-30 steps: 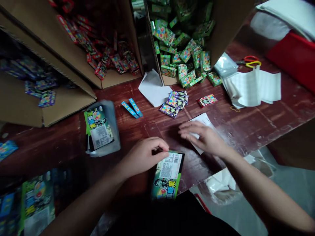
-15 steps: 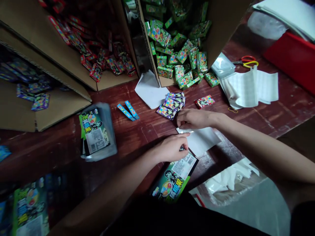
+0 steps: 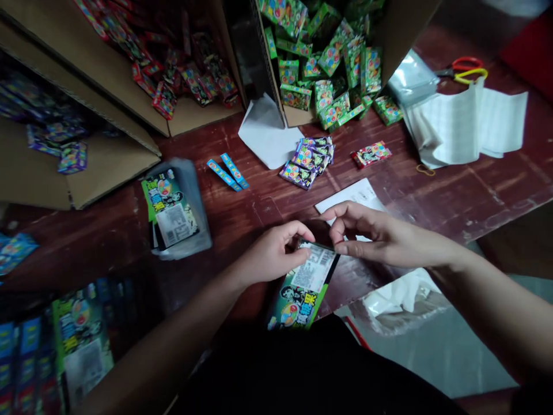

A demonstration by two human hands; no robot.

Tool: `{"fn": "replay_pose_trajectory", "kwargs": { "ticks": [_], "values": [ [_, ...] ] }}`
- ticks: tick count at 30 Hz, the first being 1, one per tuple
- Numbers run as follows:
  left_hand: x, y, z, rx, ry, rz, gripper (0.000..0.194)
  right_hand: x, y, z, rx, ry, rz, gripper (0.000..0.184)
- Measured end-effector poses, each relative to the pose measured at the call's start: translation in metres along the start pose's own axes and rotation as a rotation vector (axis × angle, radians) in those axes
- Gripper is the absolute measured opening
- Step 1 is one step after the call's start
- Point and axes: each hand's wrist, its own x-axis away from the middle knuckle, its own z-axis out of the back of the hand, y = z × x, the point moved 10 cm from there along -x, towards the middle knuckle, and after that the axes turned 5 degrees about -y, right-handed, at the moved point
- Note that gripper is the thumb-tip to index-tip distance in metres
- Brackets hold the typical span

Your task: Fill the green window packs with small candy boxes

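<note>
My L hand (image 3: 279, 253) has the green pkt (image 3: 305, 288) pinched btwn thumb & index at its far edge, by the label; other L fingers curl out of sight. Pkt's at the tbl (image 3: 263, 210)'s near edge, its near end running into my dark clothes (image 3: 298, 369), so can't see where it stops. R hand (image 3: 374, 233): fingers bent, thumb tip right by pkt's far R corner; can't tell if they grip anything or just touch.

White sheet (image 3: 349, 196) is partly hidden under R hand; its print's too faint to read. Farther off: fanned purple pkts (image 3: 309, 162), overlapping so can't count exactly, w/ one red pkt (image 3: 371, 154) to their R & two blue strips (image 3: 227, 173) to their L. Clear sleeves w/ green cards (image 3: 175, 210) farther L.

Far side, cartons are cut off by the top edge: green boxes (image 3: 330, 106) fairly clear, red boxes (image 3: 164, 101) fading into shadow, purple ones at far L mostly dark. Far R, scissors (image 3: 470, 70) show handles mainly, blades hard to make out. Near L corner's v. dim, partly blocked by my forearm.
</note>
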Motion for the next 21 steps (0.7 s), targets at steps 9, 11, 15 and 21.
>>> {"fn": "replay_pose_trajectory", "kwargs": {
  "ticks": [9,11,15,21],
  "values": [
    [0.022,0.0,0.002,0.008,0.043,0.026,0.019,-0.026,0.006,-0.026,0.208,0.061,0.061,0.058],
    [0.028,0.0,0.004,0.033,0.051,0.022,0.018,-0.018,-0.006,-0.026,0.394,0.183,0.121,0.064],
    [0.041,0.002,0.009,0.118,0.091,-0.001,0.017,-0.003,-0.027,-0.047,0.77,0.397,0.261,0.071],
    [0.065,-0.004,0.022,0.146,0.157,-0.049,0.026,-0.013,-0.018,-0.077,0.767,0.453,0.237,0.078]
  ]
}}
